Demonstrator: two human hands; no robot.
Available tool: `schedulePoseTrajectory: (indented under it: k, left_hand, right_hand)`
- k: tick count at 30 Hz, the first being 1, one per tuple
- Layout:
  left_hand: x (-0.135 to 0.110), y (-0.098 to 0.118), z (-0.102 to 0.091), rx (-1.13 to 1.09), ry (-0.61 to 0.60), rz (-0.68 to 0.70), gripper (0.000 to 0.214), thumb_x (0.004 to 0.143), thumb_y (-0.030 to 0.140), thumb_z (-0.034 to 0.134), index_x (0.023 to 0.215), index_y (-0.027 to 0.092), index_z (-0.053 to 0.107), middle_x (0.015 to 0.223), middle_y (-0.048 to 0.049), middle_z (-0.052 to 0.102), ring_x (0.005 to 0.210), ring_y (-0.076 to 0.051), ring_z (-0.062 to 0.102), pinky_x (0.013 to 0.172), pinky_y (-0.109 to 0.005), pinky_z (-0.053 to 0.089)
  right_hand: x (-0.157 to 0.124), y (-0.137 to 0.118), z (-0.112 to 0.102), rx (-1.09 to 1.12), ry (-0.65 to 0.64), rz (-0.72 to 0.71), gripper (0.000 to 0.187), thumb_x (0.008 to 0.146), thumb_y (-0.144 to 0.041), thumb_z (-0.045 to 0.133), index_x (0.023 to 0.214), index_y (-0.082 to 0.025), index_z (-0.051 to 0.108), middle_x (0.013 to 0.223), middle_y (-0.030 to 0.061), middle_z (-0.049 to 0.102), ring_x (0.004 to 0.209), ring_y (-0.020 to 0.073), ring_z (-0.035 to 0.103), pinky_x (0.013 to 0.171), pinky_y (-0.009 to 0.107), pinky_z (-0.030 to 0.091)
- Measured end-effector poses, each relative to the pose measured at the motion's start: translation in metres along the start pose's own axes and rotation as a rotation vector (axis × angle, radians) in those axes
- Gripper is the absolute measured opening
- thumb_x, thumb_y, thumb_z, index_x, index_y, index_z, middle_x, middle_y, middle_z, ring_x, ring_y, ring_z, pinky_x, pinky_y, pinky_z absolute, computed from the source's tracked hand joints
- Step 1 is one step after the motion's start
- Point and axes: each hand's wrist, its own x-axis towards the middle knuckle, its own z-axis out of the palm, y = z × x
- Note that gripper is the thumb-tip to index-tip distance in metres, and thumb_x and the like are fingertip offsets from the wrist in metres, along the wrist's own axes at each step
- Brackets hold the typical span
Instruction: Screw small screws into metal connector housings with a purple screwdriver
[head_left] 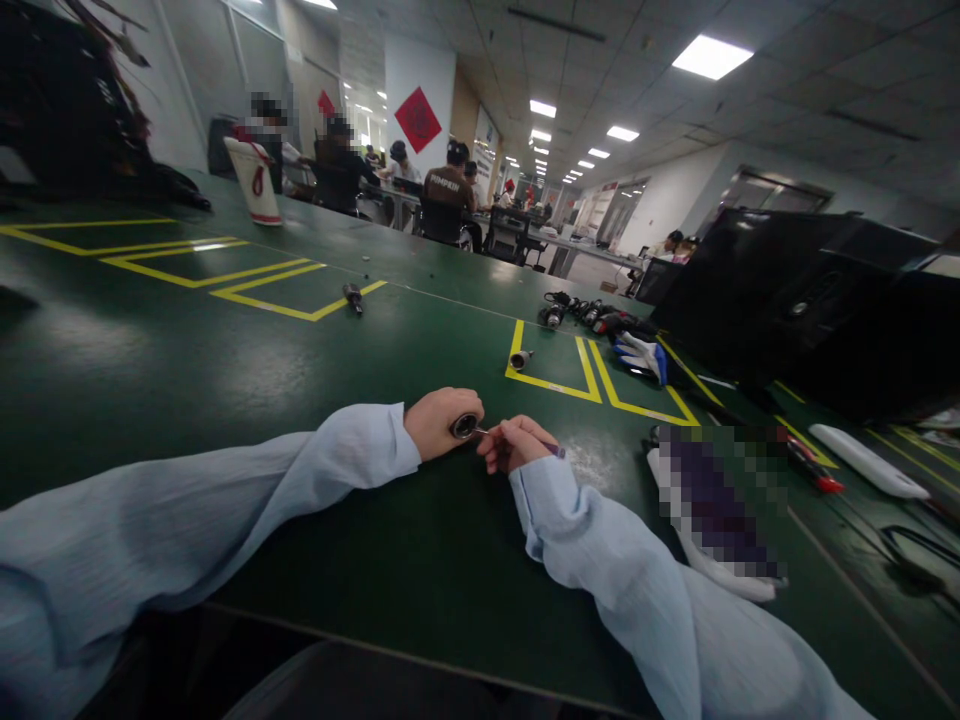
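My left hand (pixel 442 420) is closed around a dark cylindrical part (pixel 464 427) with a round metal rim, its open end turned towards my right hand. My right hand (pixel 517 445) pinches a slim screwdriver (pixel 556 450), whose purple end sticks out behind the fingers. The thin metal shaft points left and meets the rim of the part; whether its tip is inside I cannot tell. Both hands are just above the green table (pixel 442 540). Beyond them, a similar small cylindrical part (pixel 520 360) lies in a yellow-taped square.
Another dark part (pixel 353 297) lies farther left, near a white cup (pixel 255 180). Dark parts and cables (pixel 577 312) and a blue-white glove (pixel 641 357) lie right. A blurred-out object (pixel 720 510), a red-handled tool (pixel 814 465) and black equipment (pixel 795 300) occupy the right side.
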Motion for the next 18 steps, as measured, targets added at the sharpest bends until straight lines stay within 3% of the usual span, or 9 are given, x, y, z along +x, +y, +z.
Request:
schedulePoseTrajectory:
  k: [8,15,18]
  left_hand:
    - [0.005,-0.0034,-0.0014,-0.198,-0.001,0.034,0.014,0.073,0.025,0.053,0.066,0.014,0.049,0.062,0.0006,0.049,0.058,-0.01,0.047,0.055,-0.02,0.036]
    - [0.0061,-0.0032,-0.0017,-0.196,0.022,-0.048,0.012,0.07,0.022,0.057,0.065,0.014,0.049,0.062,0.0017,0.049,0.057,-0.01,0.047,0.053,-0.019,0.037]
    - [0.0064,-0.0052,-0.0005,-0.214,-0.033,0.0,0.009,0.069,0.02,0.055,0.066,0.013,0.051,0.063,0.0011,0.051,0.058,-0.01,0.049,0.054,-0.019,0.037]
  right_hand:
    - [-0.0042,0.0018,0.0071,-0.191,0.106,-0.148,0.027,0.069,-0.038,0.063,0.058,-0.017,0.05,0.053,-0.0012,0.063,0.041,0.0072,0.05,0.039,0.019,0.04]
    - [-0.0085,-0.0032,0.0083,-0.35,0.102,-0.245,0.028,0.072,-0.042,0.058,0.06,-0.017,0.054,0.058,0.0008,0.063,0.043,0.0069,0.049,0.042,0.02,0.04]
    - [-0.0084,-0.0025,0.0081,-0.341,0.106,-0.228,0.027,0.072,-0.042,0.058,0.06,-0.017,0.054,0.058,0.001,0.064,0.044,0.0075,0.049,0.042,0.021,0.04]
